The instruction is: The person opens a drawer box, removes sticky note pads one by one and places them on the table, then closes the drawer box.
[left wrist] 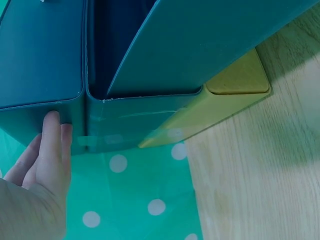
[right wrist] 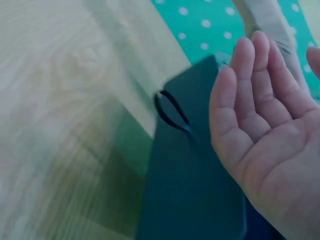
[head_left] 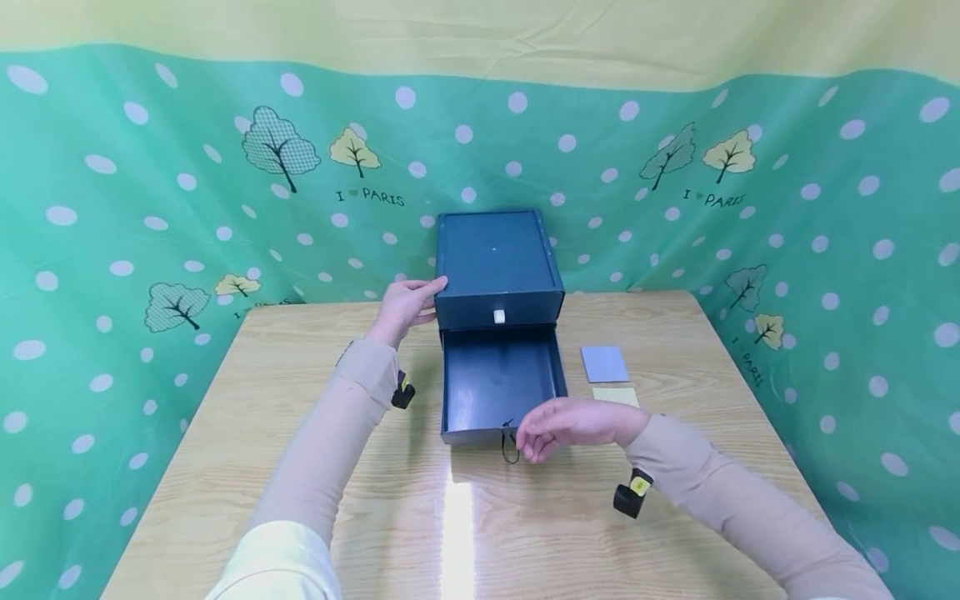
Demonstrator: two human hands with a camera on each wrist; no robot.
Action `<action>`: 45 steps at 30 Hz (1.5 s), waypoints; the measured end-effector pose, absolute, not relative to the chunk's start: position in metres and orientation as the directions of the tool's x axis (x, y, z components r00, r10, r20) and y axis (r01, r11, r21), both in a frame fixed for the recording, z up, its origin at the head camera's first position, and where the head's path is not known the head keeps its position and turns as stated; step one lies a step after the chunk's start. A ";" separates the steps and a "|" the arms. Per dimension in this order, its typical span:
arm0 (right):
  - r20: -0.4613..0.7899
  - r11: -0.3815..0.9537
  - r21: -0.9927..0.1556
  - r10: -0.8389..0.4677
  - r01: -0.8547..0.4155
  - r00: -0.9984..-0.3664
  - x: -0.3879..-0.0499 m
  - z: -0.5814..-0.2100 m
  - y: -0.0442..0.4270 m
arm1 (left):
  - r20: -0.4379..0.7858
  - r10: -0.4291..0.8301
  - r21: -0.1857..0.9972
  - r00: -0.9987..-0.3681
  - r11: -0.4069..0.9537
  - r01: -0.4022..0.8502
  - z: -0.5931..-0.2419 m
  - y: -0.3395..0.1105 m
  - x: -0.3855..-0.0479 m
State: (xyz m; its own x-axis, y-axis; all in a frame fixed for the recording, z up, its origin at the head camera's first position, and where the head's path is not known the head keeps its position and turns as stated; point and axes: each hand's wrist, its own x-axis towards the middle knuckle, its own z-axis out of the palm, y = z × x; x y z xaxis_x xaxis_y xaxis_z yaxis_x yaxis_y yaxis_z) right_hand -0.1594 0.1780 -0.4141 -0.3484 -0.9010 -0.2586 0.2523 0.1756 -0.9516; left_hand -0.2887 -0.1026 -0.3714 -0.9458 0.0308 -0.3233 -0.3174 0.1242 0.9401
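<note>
Green polka-dot curtain (head_left: 457,233) w/ tree prints behind wood-grain table (head_left: 562,533). Blue drawer unit (head_left: 498,250) nr table's far edge, lower drawer (head_left: 495,375) extended. L hand (head_left: 401,310) straight-fingered vs. unit's side; R hand (head_left: 573,423) relaxed, gripping nothing, nr black loop pull (right wrist: 172,122).

Head: high, facing forward-down, farthest
Left wrist: close, facing drawer stack (left wrist: 131,121)
Right wrist: close, facing loop (right wrist: 175,103), shared with head

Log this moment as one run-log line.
left hand: touching side of top box | right hand: near black loop, holding nothing | top drawer: closed | drawer below: pulled out
</note>
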 end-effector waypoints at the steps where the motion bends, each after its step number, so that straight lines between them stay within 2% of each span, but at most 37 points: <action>1: -0.279 0.201 -0.947 -0.901 0.249 -0.333 -0.157 -0.415 0.176 | -0.322 0.031 0.941 -0.946 0.122 -0.316 -0.372 -0.103 -0.289; 7: -0.373 0.308 -0.920 -0.877 0.241 -0.302 -0.147 -0.423 0.169 | -0.317 0.029 0.942 -0.948 0.124 -0.311 -0.375 -0.103 -0.289; 17: -0.464 0.376 -0.871 -0.842 0.317 -0.276 -0.139 -0.440 0.168 | -0.312 0.024 0.944 -0.950 0.125 -0.306 -0.374 -0.102 -0.288; 20: -0.497 0.390 -0.847 -0.821 0.360 -0.281 -0.137 -0.446 0.168 | -0.310 0.025 0.944 -0.951 0.128 -0.304 -0.373 -0.102 -0.288; 29: -0.537 0.375 -0.822 -0.761 0.430 -0.364 -0.129 -0.458 0.166 | -0.317 0.024 0.943 -0.948 0.118 -0.312 -0.375 -0.102 -0.288; 33: -0.548 0.343 -0.809 -0.734 0.476 -0.402 -0.125 -0.466 0.165 | -0.318 0.024 0.943 -0.948 0.113 -0.313 -0.376 -0.102 -0.288; 38: -0.542 0.264 -0.775 -0.745 0.575 -0.388 -0.126 -0.473 0.162 | -0.317 0.021 0.943 -0.948 0.110 -0.313 -0.376 -0.102 -0.289; 45: -0.496 0.110 -0.736 -0.760 0.668 -0.420 -0.129 -0.482 0.160 | -0.325 0.012 0.940 -0.946 0.113 -0.321 -0.375 -0.103 -0.290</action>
State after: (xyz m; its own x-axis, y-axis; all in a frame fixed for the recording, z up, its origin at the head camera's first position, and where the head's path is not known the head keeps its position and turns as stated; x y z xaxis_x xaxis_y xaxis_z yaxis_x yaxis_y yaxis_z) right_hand -0.1285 0.1601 -0.4819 -0.4204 -0.7598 -0.4960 0.6684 0.1104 -0.7356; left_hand -0.2903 -0.1025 -0.3754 -0.9457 0.0119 -0.3248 -0.3215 0.1126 0.9402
